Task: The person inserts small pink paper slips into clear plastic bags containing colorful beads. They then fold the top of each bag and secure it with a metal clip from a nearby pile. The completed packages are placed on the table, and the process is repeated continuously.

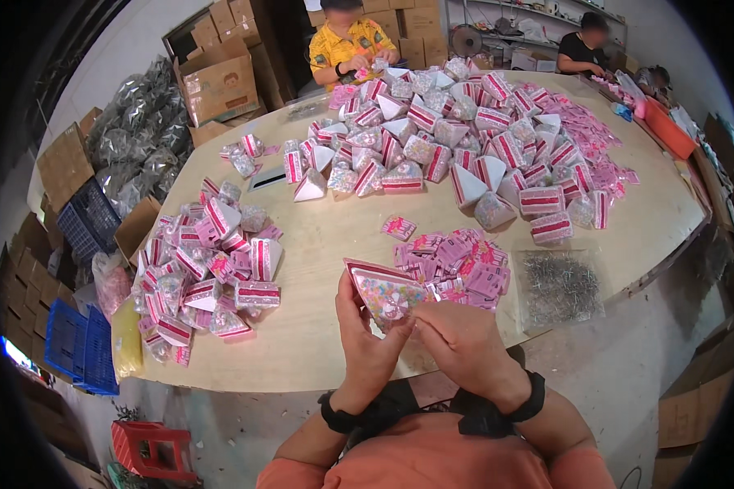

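Left hand (369, 346): half curled, gripping the wedge (387, 295).
Right hand (465, 338): curled tight at the wedge's edge — anything pinched is hidden.

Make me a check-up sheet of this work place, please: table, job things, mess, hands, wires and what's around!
Surface: pale table, much of it covered by piles.
Job's things: cake-slice-shaped wedge in hand; pink cards to its right; clear tray of thin metallic pieces.
Clutter: large wedge pile beyond, smaller pile at left.
Hands: left hand holds the wedge; right hand at its right side, grip unclear.
Cables: possibly a thin dark cord, lower right.
Surroundings: cardboard box, blue crate, red stool, co-worker in yellow.
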The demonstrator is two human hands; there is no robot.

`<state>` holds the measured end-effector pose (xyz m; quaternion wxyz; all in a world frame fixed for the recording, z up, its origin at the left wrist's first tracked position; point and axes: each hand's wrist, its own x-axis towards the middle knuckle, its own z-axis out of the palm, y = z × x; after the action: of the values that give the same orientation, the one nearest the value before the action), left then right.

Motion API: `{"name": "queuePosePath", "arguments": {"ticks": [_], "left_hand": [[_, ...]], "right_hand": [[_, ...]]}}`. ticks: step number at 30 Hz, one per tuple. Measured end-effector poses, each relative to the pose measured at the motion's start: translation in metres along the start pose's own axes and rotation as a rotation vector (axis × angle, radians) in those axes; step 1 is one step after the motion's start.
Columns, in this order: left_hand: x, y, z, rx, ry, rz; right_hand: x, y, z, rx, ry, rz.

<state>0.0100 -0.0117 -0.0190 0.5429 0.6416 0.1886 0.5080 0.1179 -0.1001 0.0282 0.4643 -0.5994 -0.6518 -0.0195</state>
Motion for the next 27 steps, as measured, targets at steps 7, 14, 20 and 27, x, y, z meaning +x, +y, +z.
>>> {"name": "queuePosePath", "arguments": {"ticks": [7,14,20,27], "left_hand": [[0.0003,-0.0004,-0.0002,0.150,0.032,0.068],[0.0012,0.0008,-0.0002,0.342,0.059,0.153],[0.0036,0.0018,-0.0013,0.511,0.053,0.250],[0.0025,0.0015,-0.0005,0.512,0.044,0.242]], "right_hand": [[0.0012,0.0018,-0.0011,0.025,0.002,-0.001],[0.0004,0.0024,-0.0020,0.034,-0.011,0.031],[0.0000,0.0032,-0.0048,0.023,-0.050,0.065],[-0.0023,0.0067,-0.0030,0.017,-0.056,0.071]]}}
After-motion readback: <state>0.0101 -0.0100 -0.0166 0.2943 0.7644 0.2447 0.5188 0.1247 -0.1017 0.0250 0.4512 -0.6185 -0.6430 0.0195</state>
